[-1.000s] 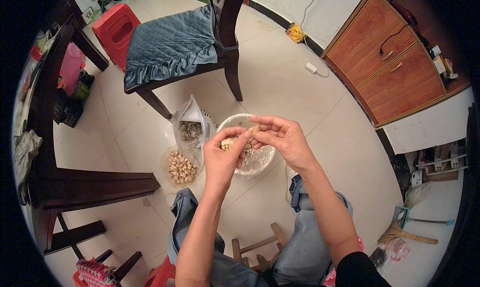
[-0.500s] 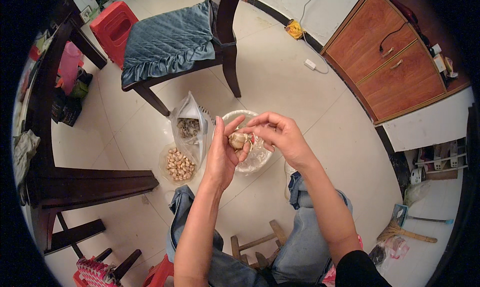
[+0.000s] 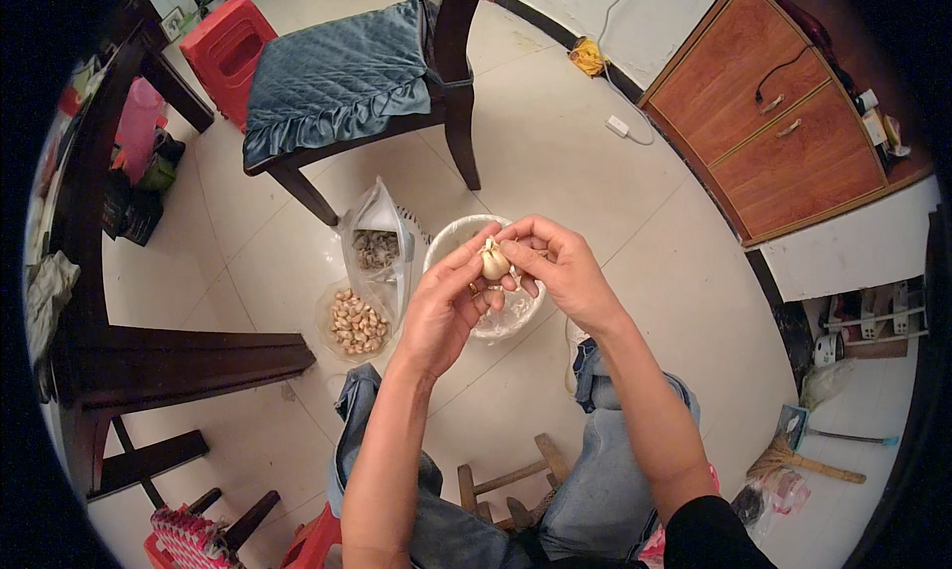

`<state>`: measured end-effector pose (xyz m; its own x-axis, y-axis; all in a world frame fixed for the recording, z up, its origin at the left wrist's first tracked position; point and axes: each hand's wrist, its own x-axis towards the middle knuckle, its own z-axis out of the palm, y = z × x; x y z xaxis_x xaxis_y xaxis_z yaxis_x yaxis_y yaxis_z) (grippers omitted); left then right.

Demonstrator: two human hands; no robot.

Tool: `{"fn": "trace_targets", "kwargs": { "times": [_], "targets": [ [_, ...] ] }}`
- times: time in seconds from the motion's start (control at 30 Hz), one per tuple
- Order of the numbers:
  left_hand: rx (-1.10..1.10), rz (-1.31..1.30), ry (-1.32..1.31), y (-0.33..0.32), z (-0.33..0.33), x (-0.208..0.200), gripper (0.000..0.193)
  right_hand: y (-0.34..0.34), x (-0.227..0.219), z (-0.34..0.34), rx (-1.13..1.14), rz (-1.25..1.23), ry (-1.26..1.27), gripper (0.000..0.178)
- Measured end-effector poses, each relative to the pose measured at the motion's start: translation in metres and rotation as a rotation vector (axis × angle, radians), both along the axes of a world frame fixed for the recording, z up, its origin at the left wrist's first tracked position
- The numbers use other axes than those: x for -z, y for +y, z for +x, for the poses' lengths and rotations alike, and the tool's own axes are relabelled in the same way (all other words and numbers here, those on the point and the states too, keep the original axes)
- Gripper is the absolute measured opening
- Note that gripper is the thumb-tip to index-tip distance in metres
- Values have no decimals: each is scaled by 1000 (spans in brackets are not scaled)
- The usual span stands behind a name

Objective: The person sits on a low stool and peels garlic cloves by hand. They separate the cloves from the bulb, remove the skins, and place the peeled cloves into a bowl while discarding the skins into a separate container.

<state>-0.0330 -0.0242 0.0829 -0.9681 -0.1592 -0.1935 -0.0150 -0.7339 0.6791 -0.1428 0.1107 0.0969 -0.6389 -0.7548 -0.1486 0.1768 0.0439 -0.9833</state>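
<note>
A pale garlic bulb (image 3: 494, 264) is pinched between my two hands, its cloves showing separately. My left hand (image 3: 443, 306) grips it from the left, fingers closed around its side. On the other side my right hand (image 3: 557, 270) presses thumb and fingers against it. Below them on the floor stands a whitish, plastic-lined basin (image 3: 518, 323), partly hidden by the hands. Left of the basin, loose garlic cloves (image 3: 357, 323) fill a clear container. Behind these, an open plastic bag (image 3: 395, 296) holds greyish-brown pieces (image 3: 376, 250) that I cannot make out clearly.
A dark chair (image 3: 337, 83) with a blue quilted cushion stands ahead, a red plastic stool (image 3: 226, 58) behind it. Dark table legs (image 3: 188, 366) rise at left. A wooden cabinet (image 3: 764, 123) is at right, with a broom (image 3: 793, 460) below. A low wooden stool (image 3: 511, 480) sits between my knees.
My hands have come together on the garlic bulb. It has risen from my left palm to my fingertips and turned, and the right fingers now press on it.
</note>
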Motion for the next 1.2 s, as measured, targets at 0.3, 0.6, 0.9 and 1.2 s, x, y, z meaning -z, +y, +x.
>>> {"fn": "trace_targets", "kwargs": {
  "times": [0.3,0.6,0.9,1.2],
  "targets": [
    [-85,-223,-65,5,-1,5,44,1,-2,4,45,67,70,16],
    [-175,-549,-49,20,-1,12,35,-1,-2,10,100,247,243,21],
    [-249,-590,-45,22,0,19,30,-7,11,23,160,162,290,22],
    [-268,-625,-48,19,2,12,31,-10,8,16,61,-67,-196,19]
  ]
}}
